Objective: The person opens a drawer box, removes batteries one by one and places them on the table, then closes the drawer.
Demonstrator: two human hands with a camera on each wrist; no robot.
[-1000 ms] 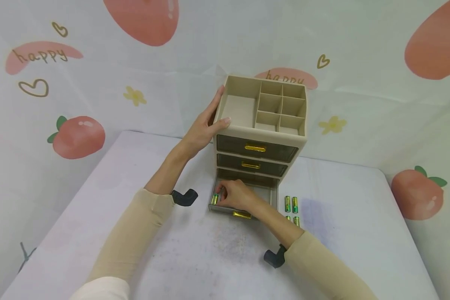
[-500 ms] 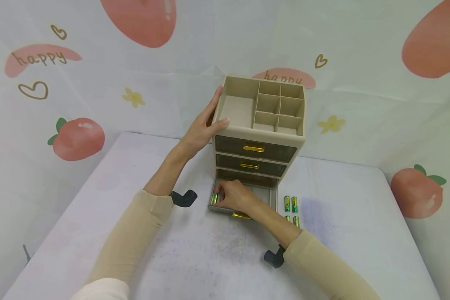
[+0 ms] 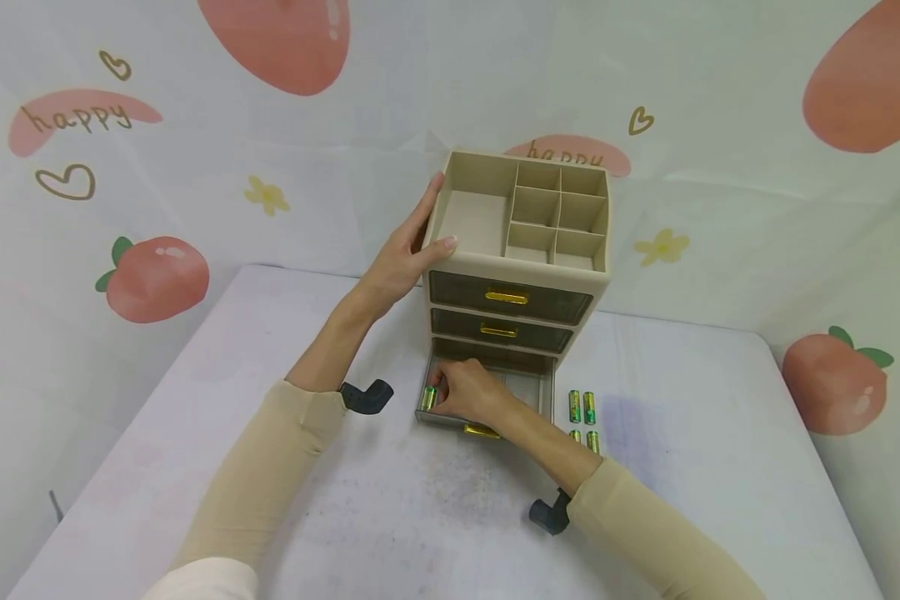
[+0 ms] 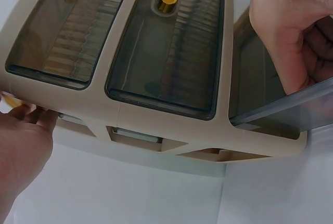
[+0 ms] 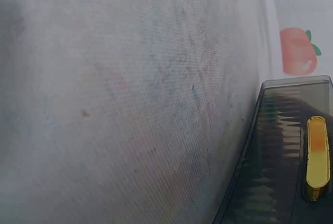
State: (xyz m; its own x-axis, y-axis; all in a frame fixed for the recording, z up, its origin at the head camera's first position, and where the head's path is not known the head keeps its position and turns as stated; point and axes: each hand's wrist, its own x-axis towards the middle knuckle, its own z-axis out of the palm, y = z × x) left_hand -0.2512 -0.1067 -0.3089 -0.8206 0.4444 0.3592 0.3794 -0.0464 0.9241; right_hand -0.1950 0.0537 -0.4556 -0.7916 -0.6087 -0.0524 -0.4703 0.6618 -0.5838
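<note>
In the head view a beige desktop drawer organizer (image 3: 521, 265) stands with its bottom drawer (image 3: 528, 387) pulled out. My left hand (image 3: 399, 265) holds the organizer's upper left corner, thumb over the front rim and fingers along the side. My right hand (image 3: 471, 392) is inside the open drawer, thumb and index finger pinching a green-and-gold battery (image 3: 429, 398) at the drawer's left end. The left wrist view shows left fingers (image 4: 31, 117) against the organizer's side and the right hand (image 4: 291, 31) over the drawer. In the right wrist view only the drawer front (image 5: 276, 172) shows, no hand.
Several more batteries (image 3: 588, 408) lie on the table right of the drawer, some partly behind the right forearm. Two upper drawers (image 3: 510, 297) with gold handles are closed. A printed cloth wall (image 3: 307, 167) rises behind the white-covered table (image 3: 345, 517).
The head view has shifted very slightly. Both hands, the battery and the open drawer keep nearly the same places.
</note>
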